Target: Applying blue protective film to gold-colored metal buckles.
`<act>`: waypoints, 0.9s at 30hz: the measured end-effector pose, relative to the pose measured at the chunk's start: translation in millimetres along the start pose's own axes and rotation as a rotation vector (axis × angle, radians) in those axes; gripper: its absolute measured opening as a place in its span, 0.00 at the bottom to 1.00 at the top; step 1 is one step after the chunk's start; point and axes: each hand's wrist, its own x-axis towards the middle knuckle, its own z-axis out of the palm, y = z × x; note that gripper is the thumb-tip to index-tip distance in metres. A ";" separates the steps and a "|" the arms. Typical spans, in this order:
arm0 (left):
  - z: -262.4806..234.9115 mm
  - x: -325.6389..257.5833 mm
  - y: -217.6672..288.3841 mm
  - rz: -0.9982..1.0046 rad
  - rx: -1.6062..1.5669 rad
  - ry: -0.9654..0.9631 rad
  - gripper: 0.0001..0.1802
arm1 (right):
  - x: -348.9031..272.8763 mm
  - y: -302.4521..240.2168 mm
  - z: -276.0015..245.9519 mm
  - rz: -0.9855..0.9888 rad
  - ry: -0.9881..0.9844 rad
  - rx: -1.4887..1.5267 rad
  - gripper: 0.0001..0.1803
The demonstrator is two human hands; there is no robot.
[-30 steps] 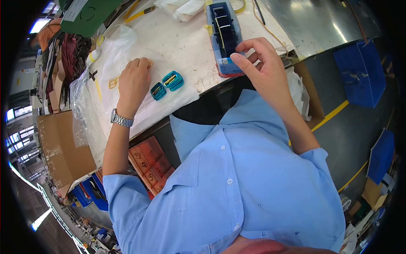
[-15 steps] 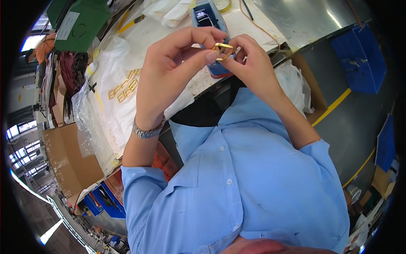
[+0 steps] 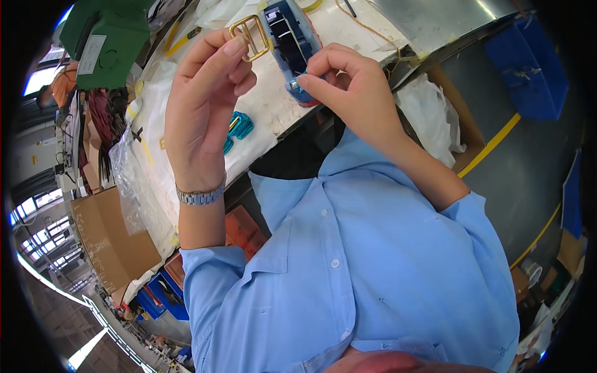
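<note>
Between the fingertips of the left hand point(image 3: 202, 105): one gold rectangular buckle point(image 3: 250, 37) with a centre bar, pinched at its lower edge by thumb and forefinger, held above the tabletop point(image 3: 348, 28). Half a second earlier both hands met on this buckle; now they are parted and it has gone with the left hand alone.

Right hand point(image 3: 348, 87): fingers curled, thumb and forefinger nearly closed; whether anything small is held there cannot be told. Fingertips rest just beside the near end of a blue tray point(image 3: 291, 43) with dark dividers.

Below the left fingers, partly hidden by the palm: teal plastic buckles point(image 3: 239, 127) lying on white sheeting.

Left wrist: metal watch point(image 3: 200, 197). Light blue shirt sleeves on both arms. Cardboard carton point(image 3: 115, 239) beyond the tabletop edge, left of the forearm.
</note>
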 end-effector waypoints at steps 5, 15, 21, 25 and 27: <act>10.1 -63.0 -16.9 -0.132 0.019 -0.002 0.10 | -58.5 -33.1 -13.2 0.375 -0.181 0.421 0.08; 12.9 -102.7 -84.5 0.299 0.503 0.042 0.09 | -76.9 -19.8 -15.3 0.490 -0.278 0.519 0.07; 19.9 -109.2 -91.8 0.343 0.642 0.106 0.11 | -81.1 -25.7 -15.0 0.476 -0.281 0.504 0.11; 18.5 -107.2 -94.3 0.344 0.673 0.092 0.11 | -82.7 -29.5 -15.6 0.476 -0.246 0.467 0.22; 17.6 -106.0 -92.7 0.330 0.689 0.080 0.10 | -87.7 -20.9 -11.8 0.424 -0.249 0.447 0.24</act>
